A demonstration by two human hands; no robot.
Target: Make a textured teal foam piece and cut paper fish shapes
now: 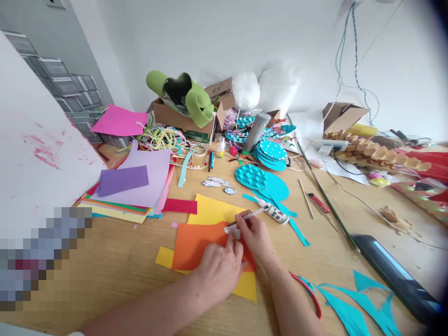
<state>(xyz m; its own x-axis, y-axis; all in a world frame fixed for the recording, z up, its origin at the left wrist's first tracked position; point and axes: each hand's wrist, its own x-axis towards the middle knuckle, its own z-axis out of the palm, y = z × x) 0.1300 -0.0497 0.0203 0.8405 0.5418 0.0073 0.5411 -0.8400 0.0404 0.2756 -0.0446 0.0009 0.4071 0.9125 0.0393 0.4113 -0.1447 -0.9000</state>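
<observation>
My right hand [254, 233] is closed around a slim pen [256, 212], its tip beside a small white fish cutout [234, 230]. The cutout lies on an orange sheet [191, 245]. With its index finger, my left hand [222, 263] presses on the cutout; the other fingers are curled. Beneath the orange sheet are yellow sheets [210, 208]. Further back lie more paper fish [214, 182]. A white glue bottle [277, 215] is on its side just behind my right hand.
Stacked coloured paper [157, 179] stands left, with a white board [42, 140] beside it. Blue paper discs [271, 156] and a grey flask [258, 133] are at the back. Red-handled scissors [310, 291], blue scraps [346, 310], a phone [395, 275] and a long stick [325, 203] lie right.
</observation>
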